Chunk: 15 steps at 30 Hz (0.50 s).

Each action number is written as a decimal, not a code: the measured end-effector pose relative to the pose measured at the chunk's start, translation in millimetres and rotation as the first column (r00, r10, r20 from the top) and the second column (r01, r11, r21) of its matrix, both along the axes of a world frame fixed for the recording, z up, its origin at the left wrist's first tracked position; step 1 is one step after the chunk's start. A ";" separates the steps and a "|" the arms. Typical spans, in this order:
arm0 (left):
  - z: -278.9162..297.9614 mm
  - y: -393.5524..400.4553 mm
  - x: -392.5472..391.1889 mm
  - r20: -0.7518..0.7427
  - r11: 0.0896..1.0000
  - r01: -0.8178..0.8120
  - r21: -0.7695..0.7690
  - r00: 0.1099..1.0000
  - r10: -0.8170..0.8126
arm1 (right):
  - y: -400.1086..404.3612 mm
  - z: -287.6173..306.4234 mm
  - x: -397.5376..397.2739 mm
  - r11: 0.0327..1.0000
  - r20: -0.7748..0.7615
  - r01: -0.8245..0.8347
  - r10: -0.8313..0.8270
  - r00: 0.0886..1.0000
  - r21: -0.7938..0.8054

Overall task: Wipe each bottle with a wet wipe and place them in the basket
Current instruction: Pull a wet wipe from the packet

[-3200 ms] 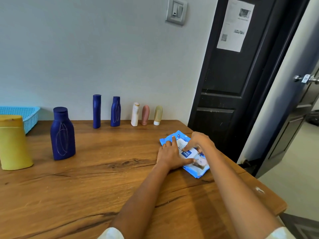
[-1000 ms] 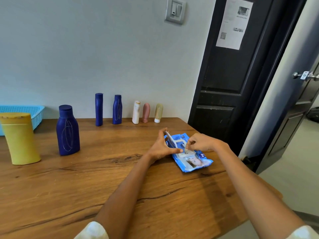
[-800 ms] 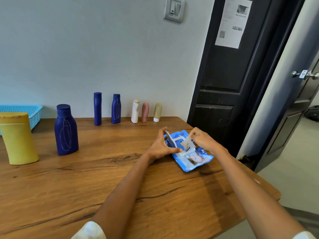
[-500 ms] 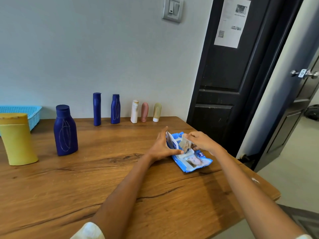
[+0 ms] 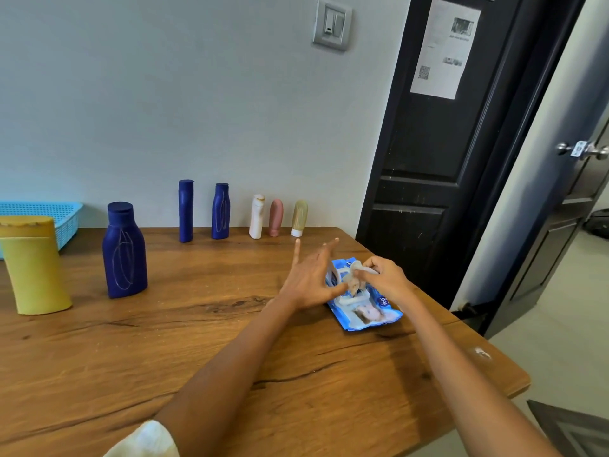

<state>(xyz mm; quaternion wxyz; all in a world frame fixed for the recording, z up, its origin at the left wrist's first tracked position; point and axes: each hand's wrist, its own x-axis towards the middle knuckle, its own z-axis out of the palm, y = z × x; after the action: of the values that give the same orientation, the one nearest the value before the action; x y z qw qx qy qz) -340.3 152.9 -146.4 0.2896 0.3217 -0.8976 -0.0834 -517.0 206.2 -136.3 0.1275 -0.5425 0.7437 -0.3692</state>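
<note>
A blue wet wipe pack (image 5: 366,313) lies on the wooden table (image 5: 204,341) with its lid flipped up. My right hand (image 5: 385,280) pinches a wet wipe (image 5: 355,278) that sticks up out of the pack. My left hand (image 5: 309,278) presses on the pack's left edge, fingers spread and straight. Several bottles stand upright: a yellow one (image 5: 33,267) and a large blue one (image 5: 123,250) at the left, two slim blue ones (image 5: 186,211) (image 5: 220,211) and small white (image 5: 257,216), pink (image 5: 276,217) and beige (image 5: 299,217) ones by the wall. A light blue basket (image 5: 67,216) sits at the far left.
A black door (image 5: 438,166) stands right of the table, with a second door and its knob (image 5: 581,150) further right. The table's right edge (image 5: 524,380) drops to the floor. A wall switch (image 5: 332,26) hangs above the small bottles.
My right hand has pulled the wipe further up out of the pack. My left hand's fingers have lifted and spread while it stays at the pack's left side.
</note>
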 end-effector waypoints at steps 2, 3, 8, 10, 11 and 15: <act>18.3 3.2 -8.6 -0.019 0.995 -0.013 -0.099 1.000 0.012 | 2.3 0.5 2.6 0.999 0.008 0.003 -0.003 1.000 -0.034; 28.4 2.5 -15.8 0.019 0.984 -0.043 -0.171 0.999 0.047 | 2.4 0.2 3.4 0.998 0.025 0.018 -0.017 1.000 -0.055; 52.5 -6.1 -58.6 0.402 0.992 -0.071 -0.106 0.909 0.108 | 2.6 -4.7 6.8 0.990 0.157 0.063 -0.042 0.987 -0.127; 52.0 -11.9 -67.1 0.417 0.997 -0.077 -0.020 0.905 0.079 | 2.8 -7.3 6.3 0.990 0.210 0.063 -0.035 0.977 -0.128; 51.2 -15.3 -69.7 0.395 0.996 -0.082 0.021 0.916 0.068 | 3.4 -7.6 5.8 0.991 0.227 0.058 -0.028 0.973 -0.125; 50.0 -25.5 -65.8 0.192 0.975 -0.123 0.186 0.978 0.087 | 4.4 -9.7 6.0 0.999 0.251 -0.021 0.028 0.968 -0.029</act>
<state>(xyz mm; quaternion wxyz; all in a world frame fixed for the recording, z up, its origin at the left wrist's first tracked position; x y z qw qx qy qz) -406.1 127.4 -96.4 0.1769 0.4021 -0.8894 -0.1263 -511.1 210.6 -146.0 0.2182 -0.5020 0.7100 -0.4431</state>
